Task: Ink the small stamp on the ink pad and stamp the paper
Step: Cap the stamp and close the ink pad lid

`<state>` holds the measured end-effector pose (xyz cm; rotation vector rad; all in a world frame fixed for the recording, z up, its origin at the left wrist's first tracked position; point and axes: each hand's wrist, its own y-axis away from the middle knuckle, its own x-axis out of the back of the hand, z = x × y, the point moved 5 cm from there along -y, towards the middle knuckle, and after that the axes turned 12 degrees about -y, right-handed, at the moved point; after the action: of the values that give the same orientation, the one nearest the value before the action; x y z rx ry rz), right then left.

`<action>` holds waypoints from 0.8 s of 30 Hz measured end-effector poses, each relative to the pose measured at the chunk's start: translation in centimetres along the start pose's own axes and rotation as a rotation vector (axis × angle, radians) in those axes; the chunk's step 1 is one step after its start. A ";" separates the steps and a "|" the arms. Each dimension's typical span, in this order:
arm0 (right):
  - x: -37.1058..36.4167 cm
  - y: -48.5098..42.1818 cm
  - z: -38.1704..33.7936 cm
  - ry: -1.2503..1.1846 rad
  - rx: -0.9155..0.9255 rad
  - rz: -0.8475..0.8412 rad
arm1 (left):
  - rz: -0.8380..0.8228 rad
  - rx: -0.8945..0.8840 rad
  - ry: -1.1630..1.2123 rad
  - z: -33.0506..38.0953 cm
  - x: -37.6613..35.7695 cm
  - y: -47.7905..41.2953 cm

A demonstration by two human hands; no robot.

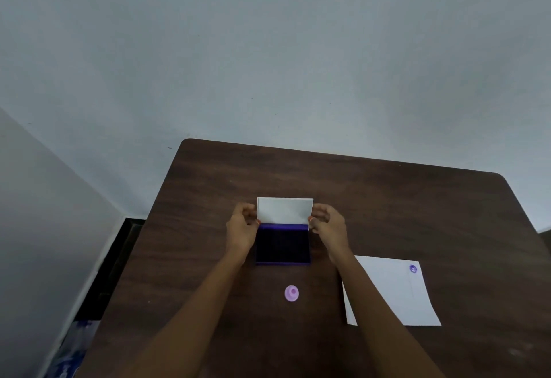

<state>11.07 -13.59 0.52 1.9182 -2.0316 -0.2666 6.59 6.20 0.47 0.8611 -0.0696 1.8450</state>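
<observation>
The ink pad (282, 245) lies in the middle of the table, its dark purple pad bare and its white lid (284, 210) standing upright at the far side. My left hand (243, 230) pinches the lid's left edge and my right hand (328, 225) pinches its right edge. A small pink round stamp (291, 293) stands alone on the table, nearer to me than the pad, touched by neither hand. The white paper (390, 291) lies to the right, partly under my right forearm, with one purple round stamp mark (413, 269) near its far right corner.
The dark brown wooden table (387, 199) has rounded far corners and stands against a pale wall. To its left a dark gap drops to the floor, where something blue and white (74, 348) lies.
</observation>
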 end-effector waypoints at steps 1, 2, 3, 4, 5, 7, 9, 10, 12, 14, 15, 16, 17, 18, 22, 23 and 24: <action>0.1 0.4 -0.5 0.021 0.058 -0.009 | 0.008 -0.027 0.007 0.4 0.3 0.4; 0.2 0.9 -1.0 0.048 0.115 -0.023 | 0.021 -0.058 0.009 0.7 0.6 0.8; 0.2 1.3 -1.5 0.077 0.167 -0.043 | 0.036 -0.090 0.005 1.0 0.9 1.2; 0.3 1.8 -1.8 0.107 0.207 -0.066 | 0.049 -0.123 -0.001 1.2 1.2 1.7; 0.3 2.2 -1.9 0.141 0.235 -0.086 | 0.057 -0.150 -0.005 1.4 1.5 2.3; 0.5 3.2 -1.8 0.220 0.272 -0.095 | 0.062 -0.178 -0.001 1.2 1.9 3.6; 0.8 4.3 -1.4 0.293 0.312 -0.077 | 0.067 -0.193 -0.001 0.7 2.2 4.8; 0.9 4.8 -1.1 0.321 0.332 -0.071 | 0.065 -0.198 -0.015 0.3 2.2 5.3; 0.9 5.6 -0.2 0.358 0.345 -0.063 | 0.050 -0.206 -0.069 -0.5 1.9 5.9; 1.0 6.3 1.0 0.366 0.314 -0.046 | 0.028 -0.206 -0.138 -1.2 1.5 6.3; 0.9 6.5 1.6 0.363 0.297 -0.033 | 0.022 -0.204 -0.165 -1.6 1.3 6.4; 0.9 6.7 2.1 0.365 0.281 -0.026 | 0.015 -0.197 -0.192 -2.0 1.0 6.6; 0.8 6.9 2.6 0.377 0.279 -0.024 | 0.017 -0.187 -0.216 -2.4 0.8 6.7; 0.6 7.0 3.0 0.397 0.284 -0.026 | 0.014 -0.178 -0.237 -2.6 0.6 6.9; 0.2 7.4 3.9 0.461 0.323 -0.017 | 0.002 -0.204 -0.314 -3.1 -0.2 7.4; 0.2 7.4 4.1 0.479 0.335 -0.014 | -0.001 -0.216 -0.326 -3.2 -0.4 7.5; 0.2 7.5 4.3 0.502 0.337 -0.014 | -0.009 -0.224 -0.338 -3.3 -0.5 7.6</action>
<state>2.53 -13.60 -0.80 1.9299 -1.7974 0.5365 -1.37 3.76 0.29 1.0019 -0.4750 1.6291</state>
